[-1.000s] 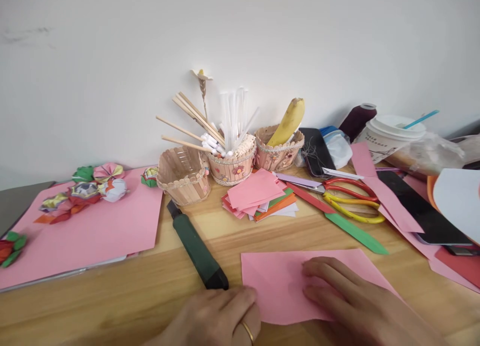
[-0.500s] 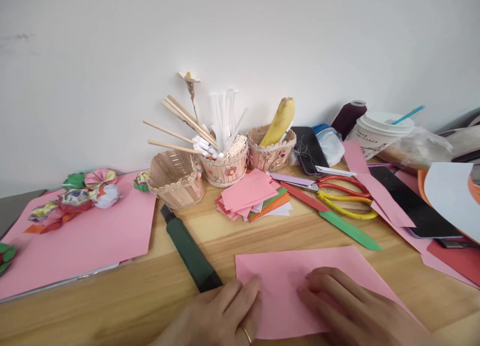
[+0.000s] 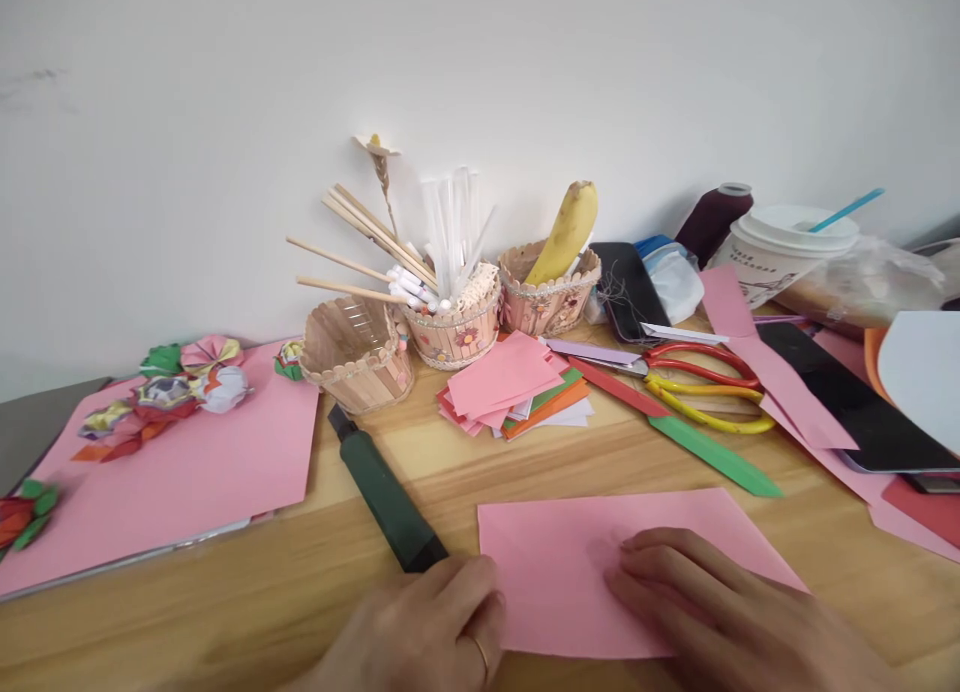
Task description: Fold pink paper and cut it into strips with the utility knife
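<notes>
pink paper (image 3: 551, 582) lies between the hands (image 3: 427, 622) (image 3: 712, 597), partly under the right.

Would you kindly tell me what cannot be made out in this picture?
In the head view:
Near right corner of the pink rectangular paper sheet: hidden by the right hand.
Contents of the white lidded cup: hidden by its side and white lid.
Red-and-green paper flower: partly cut off by the left edge.

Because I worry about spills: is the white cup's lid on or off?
On: the lid covers the white cup, and a blue straw sticks out.
</notes>
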The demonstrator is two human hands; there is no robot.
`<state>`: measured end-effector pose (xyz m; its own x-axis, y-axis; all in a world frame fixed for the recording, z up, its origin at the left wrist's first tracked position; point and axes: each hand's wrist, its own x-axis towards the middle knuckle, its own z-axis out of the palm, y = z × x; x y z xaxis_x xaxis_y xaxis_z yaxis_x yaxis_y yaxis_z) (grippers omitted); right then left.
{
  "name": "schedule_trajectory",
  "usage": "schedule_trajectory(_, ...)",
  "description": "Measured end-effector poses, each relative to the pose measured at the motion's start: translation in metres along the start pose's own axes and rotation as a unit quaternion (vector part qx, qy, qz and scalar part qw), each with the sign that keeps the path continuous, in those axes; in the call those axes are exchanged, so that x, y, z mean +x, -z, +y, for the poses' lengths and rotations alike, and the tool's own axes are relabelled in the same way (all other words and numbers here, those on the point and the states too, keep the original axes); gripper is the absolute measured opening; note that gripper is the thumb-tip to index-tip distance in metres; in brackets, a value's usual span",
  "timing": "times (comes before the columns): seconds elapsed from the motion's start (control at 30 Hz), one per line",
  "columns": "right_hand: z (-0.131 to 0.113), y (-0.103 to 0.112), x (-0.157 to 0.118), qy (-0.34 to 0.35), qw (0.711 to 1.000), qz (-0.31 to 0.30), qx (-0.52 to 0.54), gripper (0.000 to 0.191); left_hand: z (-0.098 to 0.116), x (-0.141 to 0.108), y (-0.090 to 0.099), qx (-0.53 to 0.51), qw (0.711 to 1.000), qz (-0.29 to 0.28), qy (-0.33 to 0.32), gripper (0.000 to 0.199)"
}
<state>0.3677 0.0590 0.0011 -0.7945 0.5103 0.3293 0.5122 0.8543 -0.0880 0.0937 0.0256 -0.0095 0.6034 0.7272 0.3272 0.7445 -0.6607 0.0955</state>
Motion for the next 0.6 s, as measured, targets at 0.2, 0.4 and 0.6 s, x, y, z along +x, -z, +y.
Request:
schedule_trajectory(0.2,-0.001,-0.002,-0.001,-0.043,0.998,-0.019,0.043,0.038,-0.005,0.011,0.008,-0.122,0.992,-0.008,-0.015,0.030)
schedule_trajectory(0.4,0.004,0.020,0.025,-0.078,0.987,-0.113,0.088,0.030,-0.006,0.016,0.011,-0.179,0.983,-0.031,0.034,0.027)
schedule_trajectory(0.6,0.006,0.019,0.042,-0.032,0.991,-0.126,0.038,0.030,-0.008,0.021,0.012,-0.189,0.979,-0.042,0.058,0.014)
